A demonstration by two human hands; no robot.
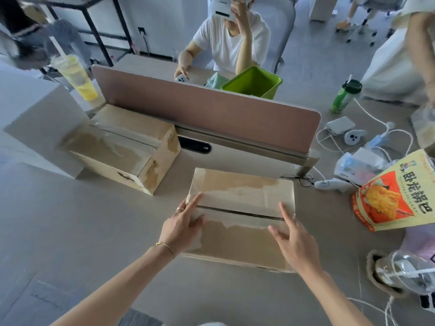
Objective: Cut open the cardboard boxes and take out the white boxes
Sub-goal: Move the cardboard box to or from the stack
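Head view: both hands on top of the near box [242, 208], no cutter in either. Left hand [182, 225] spread flat, fingers fanned, index pointing up along the box's left edge, thumb side on the near flap. Right hand [293, 241] also spread, palm down over the near-right part of the lid, fingertips just at the seam.

Seam [235, 211] shows as a dark slit running left-right between the two hands, so the box's long axis lies crosswise to both forearms. Slit looks already parted; tape remnants torn on both flaps. Judgement: cutting on this box is likely done, next move is lifting the flaps apart along that slit. Both hands equally near it, left fingertips at its left end, right fingertips at its right end.

No white boxes visible; inside of the slit too dark to tell.

Second box [122, 149] sits beyond and to the left of the left hand, well apart, top taped, long axis angled. Left hand is the nearer one for it.

Table [82, 231] carries both. Snack bag [395, 194] lies off to the right of the right hand, clear of the box.
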